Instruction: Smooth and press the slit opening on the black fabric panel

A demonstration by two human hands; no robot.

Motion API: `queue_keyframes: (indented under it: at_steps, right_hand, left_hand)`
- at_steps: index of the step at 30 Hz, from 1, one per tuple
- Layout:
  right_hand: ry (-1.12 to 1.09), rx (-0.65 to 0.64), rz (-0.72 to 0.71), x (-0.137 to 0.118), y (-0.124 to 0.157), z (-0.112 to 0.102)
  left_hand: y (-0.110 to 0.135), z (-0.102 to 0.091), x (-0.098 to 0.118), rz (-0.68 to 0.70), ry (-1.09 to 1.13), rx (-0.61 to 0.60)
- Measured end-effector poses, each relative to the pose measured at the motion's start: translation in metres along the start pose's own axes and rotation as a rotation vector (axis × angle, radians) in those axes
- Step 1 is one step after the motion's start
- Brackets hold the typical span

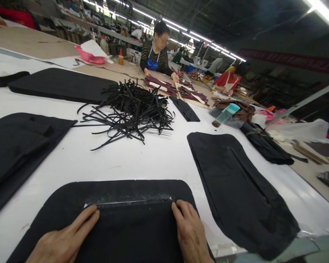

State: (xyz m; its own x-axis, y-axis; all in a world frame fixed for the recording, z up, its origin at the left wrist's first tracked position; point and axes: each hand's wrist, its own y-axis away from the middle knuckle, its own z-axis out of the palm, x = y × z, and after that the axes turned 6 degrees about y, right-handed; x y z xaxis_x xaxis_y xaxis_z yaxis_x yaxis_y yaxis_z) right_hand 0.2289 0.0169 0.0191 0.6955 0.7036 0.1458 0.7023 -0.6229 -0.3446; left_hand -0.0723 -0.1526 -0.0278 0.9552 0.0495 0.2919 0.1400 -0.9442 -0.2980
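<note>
A black fabric panel (126,190) with rounded corners lies on the white table right in front of me. A smaller black piece (131,226) sits on top of it, its upper edge along a shiny glued strip (126,200). My left hand (65,239) lies flat on the left end of that piece, fingers stretched out. My right hand (190,232) presses flat on the right end, fingertips at the strip's corner. Neither hand holds anything.
A pile of black strips (131,109) lies in the middle of the white table (153,157). Stacks of black panels lie right (235,186), left (16,146) and far left (60,84). A teal-capped bottle (224,115) stands beyond. Two people work at the far end.
</note>
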Motion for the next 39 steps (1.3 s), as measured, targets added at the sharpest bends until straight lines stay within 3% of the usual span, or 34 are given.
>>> queue_keyframes:
  at_steps: [3, 5, 8, 10, 12, 15, 18, 20, 22, 24, 26, 29, 32, 36, 39]
  right_hand:
    - [0.022, 0.014, -0.009, 0.009, 0.003, -0.002]
    - [0.032, 0.026, 0.020, 0.018, 0.007, -0.003]
    - [-0.148, -0.002, 0.031, 0.019, 0.007, -0.007]
    - [-0.475, -0.112, -0.050, 0.002, -0.003, -0.013]
    - [-0.884, -0.278, -0.142, -0.031, -0.019, -0.019]
    - [-1.446, -0.487, -0.015, -0.094, -0.044, -0.024]
    - [-2.004, -0.686, 0.221, -0.145, -0.058, -0.022]
    - [-2.183, -0.759, 0.412, -0.162, -0.058, -0.019]
    - [-2.144, -0.729, 0.521, -0.166, -0.057, -0.017]
    - [-2.009, -0.612, 0.528, -0.162, -0.058, -0.017]
    - [-1.943, -0.598, 0.482, -0.155, -0.061, -0.020]
    - [-2.051, -0.802, 0.519, -0.145, -0.068, -0.024]
    - [-2.185, -0.924, 0.621, -0.133, -0.072, -0.026]
    - [-2.315, -1.155, 0.540, -0.110, -0.075, -0.020]
    - [-2.351, -1.269, 0.484, -0.100, -0.077, -0.016]
  left_hand:
    - [-0.013, -0.016, -0.003, 0.065, 0.037, 0.028]
    - [-0.024, -0.035, 0.002, 0.035, 0.201, 0.096]
    - [-0.042, -0.065, 0.023, -0.265, 0.565, 0.150]
    - [-0.056, -0.081, 0.043, -0.584, 0.851, 0.166]
    - [-0.071, -0.091, 0.066, -0.807, 1.278, 0.174]
    - [-0.093, -0.096, 0.092, -0.920, 1.697, 0.250]
    - [-0.105, -0.092, 0.101, -0.961, 1.846, 0.289]
    - [-0.107, -0.088, 0.098, -0.989, 1.864, 0.298]
    - [-0.106, -0.083, 0.093, -1.013, 1.850, 0.306]
    - [-0.105, -0.078, 0.089, -1.025, 1.848, 0.293]
    - [-0.103, -0.073, 0.086, -1.008, 1.860, 0.276]
    - [-0.098, -0.068, 0.080, -0.920, 1.777, 0.207]
    - [-0.085, -0.069, 0.068, -0.820, 1.475, -0.004]
    - [-0.070, -0.077, 0.053, -0.621, 1.058, -0.197]
    - [-0.068, -0.081, 0.050, -0.387, 0.952, -0.306]
